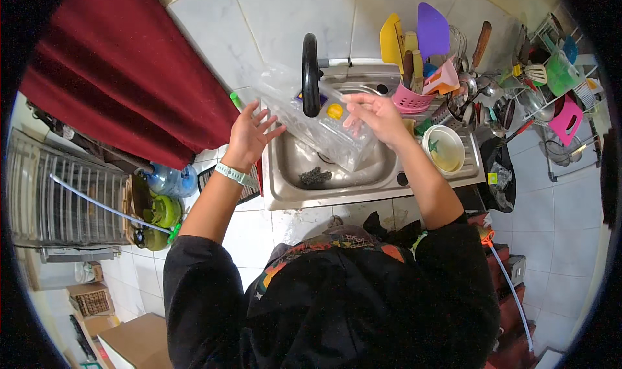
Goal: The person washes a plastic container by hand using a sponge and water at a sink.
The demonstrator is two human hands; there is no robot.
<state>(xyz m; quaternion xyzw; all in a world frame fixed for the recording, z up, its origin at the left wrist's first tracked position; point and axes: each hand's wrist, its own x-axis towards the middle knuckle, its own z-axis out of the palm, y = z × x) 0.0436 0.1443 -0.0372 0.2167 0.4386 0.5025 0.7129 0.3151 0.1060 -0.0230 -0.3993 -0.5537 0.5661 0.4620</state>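
Observation:
My right hand (376,119) pinches the upper right of a crinkled clear plastic bag (340,149), which has a yellow label and stretches over the steel sink (284,194). My left hand (251,134) is beside the bag's left end, palm up with fingers spread and curved, holding nothing. A tall black faucet (310,71) stands behind, its spout over the bag. A dark mesh scrubber (314,176) lies in the basin below. Right of my right hand are nested white bowls (446,147) on the drainboard.
A pink holder (409,99) with spatulas and a crowded utensil rack (551,77) stand at right, above a black bag (499,181). A red curtain (116,58) hangs at left, above water jugs (168,178) and green gas cylinders (159,217). A brown box (133,340) sits at lower left.

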